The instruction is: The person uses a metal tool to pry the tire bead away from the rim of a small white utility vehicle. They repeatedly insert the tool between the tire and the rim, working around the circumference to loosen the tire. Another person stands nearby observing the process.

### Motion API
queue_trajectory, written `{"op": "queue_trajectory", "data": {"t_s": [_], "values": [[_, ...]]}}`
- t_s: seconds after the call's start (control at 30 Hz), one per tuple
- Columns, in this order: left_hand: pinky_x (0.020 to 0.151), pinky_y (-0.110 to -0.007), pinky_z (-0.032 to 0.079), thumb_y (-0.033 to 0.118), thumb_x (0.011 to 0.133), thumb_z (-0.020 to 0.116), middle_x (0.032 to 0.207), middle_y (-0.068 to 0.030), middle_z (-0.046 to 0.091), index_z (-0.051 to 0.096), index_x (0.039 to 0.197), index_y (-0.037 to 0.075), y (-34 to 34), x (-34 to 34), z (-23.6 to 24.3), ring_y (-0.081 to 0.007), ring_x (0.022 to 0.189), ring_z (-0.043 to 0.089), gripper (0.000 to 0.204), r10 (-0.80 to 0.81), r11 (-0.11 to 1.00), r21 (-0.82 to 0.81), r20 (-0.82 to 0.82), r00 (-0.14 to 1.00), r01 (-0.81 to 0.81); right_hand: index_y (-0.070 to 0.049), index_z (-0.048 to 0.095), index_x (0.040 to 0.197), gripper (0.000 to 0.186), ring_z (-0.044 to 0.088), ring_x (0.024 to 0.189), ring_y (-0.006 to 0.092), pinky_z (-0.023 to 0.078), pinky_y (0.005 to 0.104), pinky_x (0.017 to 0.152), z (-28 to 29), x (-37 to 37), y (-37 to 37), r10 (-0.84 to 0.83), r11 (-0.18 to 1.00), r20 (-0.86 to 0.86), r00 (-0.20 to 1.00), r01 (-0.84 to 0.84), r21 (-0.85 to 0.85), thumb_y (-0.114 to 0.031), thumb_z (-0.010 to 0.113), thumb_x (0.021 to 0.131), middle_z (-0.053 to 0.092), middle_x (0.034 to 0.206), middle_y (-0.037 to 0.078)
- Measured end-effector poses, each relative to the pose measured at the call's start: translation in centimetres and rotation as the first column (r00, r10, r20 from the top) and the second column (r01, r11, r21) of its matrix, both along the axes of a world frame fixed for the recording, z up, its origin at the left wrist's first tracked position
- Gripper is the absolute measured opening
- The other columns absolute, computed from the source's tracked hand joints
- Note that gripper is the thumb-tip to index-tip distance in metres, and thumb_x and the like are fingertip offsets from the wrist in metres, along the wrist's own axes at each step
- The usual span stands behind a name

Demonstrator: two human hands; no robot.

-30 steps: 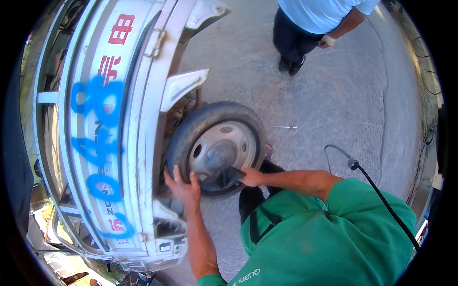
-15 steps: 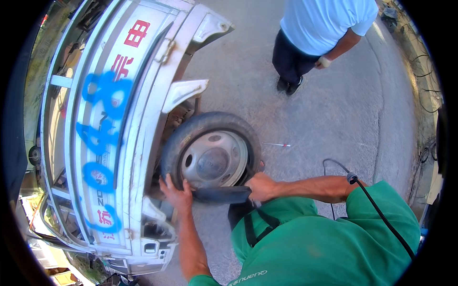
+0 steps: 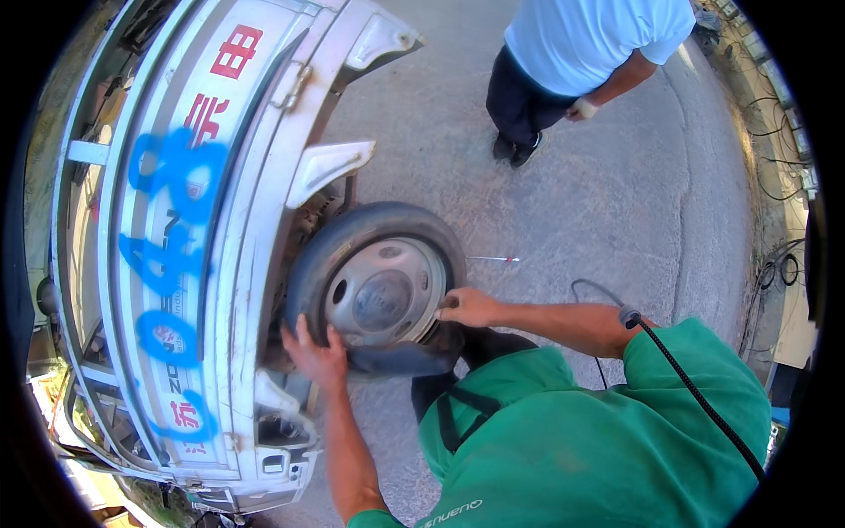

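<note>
A black tire (image 3: 370, 220) surrounds a grey steel wheel rim (image 3: 384, 257) beside the vehicle's end. Along the near side, the tire stands away from the rim and bulges toward me. My left hand (image 3: 319, 356) is open, fingers spread against the tire's lower left. At the right edge of the rim, my right hand (image 3: 471, 306) is closed on the tire's inner edge, thumb and fingers bent; some fingertips are hidden.
A white vehicle (image 3: 264, 220) with blue paint marks and projecting brackets fills the left. A person (image 3: 581, 53) in a light blue shirt stands beyond. A thin tool (image 3: 495, 259) lies on the ground. A black cable (image 3: 695, 387) crosses my right sleeve.
My right hand has moved up from the tire's loose near part to the rim's right edge. My left hand stays at the tire's lower left. The whole view has shifted slightly.
</note>
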State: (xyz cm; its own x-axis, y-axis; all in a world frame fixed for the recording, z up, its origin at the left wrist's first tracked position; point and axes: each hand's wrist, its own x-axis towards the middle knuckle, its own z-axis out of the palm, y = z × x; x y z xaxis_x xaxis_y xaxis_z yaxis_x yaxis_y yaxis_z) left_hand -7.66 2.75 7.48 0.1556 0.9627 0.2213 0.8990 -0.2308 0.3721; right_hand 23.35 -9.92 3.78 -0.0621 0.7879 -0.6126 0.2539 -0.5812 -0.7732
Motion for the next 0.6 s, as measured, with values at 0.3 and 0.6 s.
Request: {"op": "queue_trajectory", "data": {"t_s": [0.3, 0.6], "values": [[0.106, -0.055, 0.044, 0.021, 0.08, 0.079, 0.15, -0.0321, 0.041, 0.054, 0.14, 0.014, 2.5, 2.0, 1.3, -0.0492, 0.133, 0.047, 0.065, -0.168, 0.978, 0.113, -0.066, 0.984, 0.174, 0.0, 0.047, 0.148, 0.086, 0.067, 0.11, 0.0365, 0.057, 0.048, 0.083, -7.5, -4.1, 0.7, -0.234, 0.626, -0.061, 0.97, 0.102, -0.773, -0.066, 0.06, 0.093, 0.059, 0.138, 0.022], [0.107, -0.055, 0.043, 0.021, 0.081, 0.079, 0.151, -0.0309, 0.04, 0.049, 0.144, 0.016, 3.7, 1.3, 2.8, -0.0488, 0.132, 0.047, 0.07, -0.223, 0.975, 0.0, -0.104, 0.969, 0.224, 0.009, 0.052, 0.141, 0.061, 0.057, 0.129, 0.0367, 0.046, 0.0503, 0.105, -5.4, -6.1, -0.2, -0.317, 0.73, -0.001, 0.948, 0.244, -0.639, -0.041, 0.051, 0.105, 0.057, 0.144, 0.023]]}}
